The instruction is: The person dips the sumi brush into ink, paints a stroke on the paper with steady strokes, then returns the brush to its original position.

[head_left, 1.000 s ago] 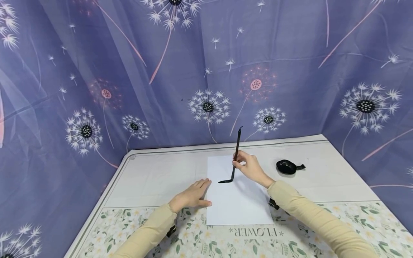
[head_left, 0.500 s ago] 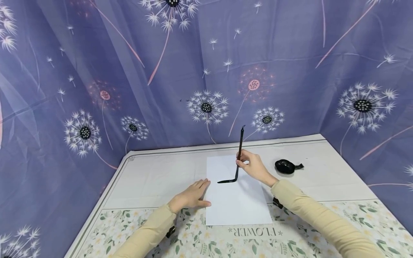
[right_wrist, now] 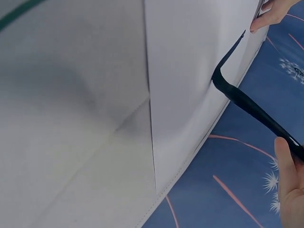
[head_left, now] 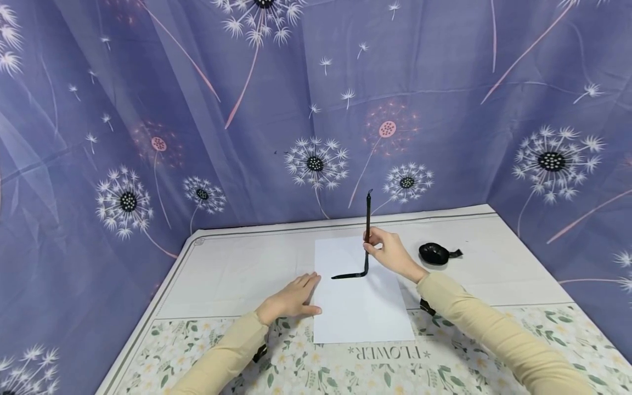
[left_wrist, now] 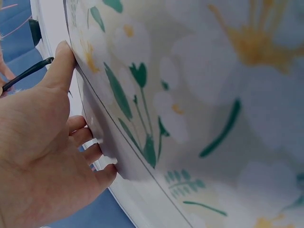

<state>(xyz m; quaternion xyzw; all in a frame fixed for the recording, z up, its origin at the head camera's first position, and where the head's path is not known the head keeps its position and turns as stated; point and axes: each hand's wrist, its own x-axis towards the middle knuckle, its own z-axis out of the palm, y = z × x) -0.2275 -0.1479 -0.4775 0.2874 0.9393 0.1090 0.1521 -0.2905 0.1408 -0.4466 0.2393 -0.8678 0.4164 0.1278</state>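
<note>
In the head view my right hand (head_left: pixel 390 252) pinches a dark writing brush (head_left: pixel 367 219) by its handle, holding it nearly upright. The brush tip touches a white sheet of paper (head_left: pixel 362 312), at the right end of a black ink stroke (head_left: pixel 346 276) running sideways across the upper part. My left hand (head_left: pixel 292 298) lies flat with fingers spread, its fingertips and thumb on the paper's left edge. In the right wrist view the bent tip of the brush (right_wrist: pixel 247 104) meets the stroke, and my thumb presses the handle.
A small black gourd-shaped ink dish (head_left: pixel 434 253) stands right of the paper on the white part of the table cover (head_left: pixel 247 263). The near part of the cover has printed flowers and lettering. A purple dandelion curtain (head_left: pixel 266 109) hangs behind and at both sides.
My right hand has drawn the brush to the right, and the black stroke has grown longer. The brush handle stands more upright. My left hand has stayed in place on the paper.
</note>
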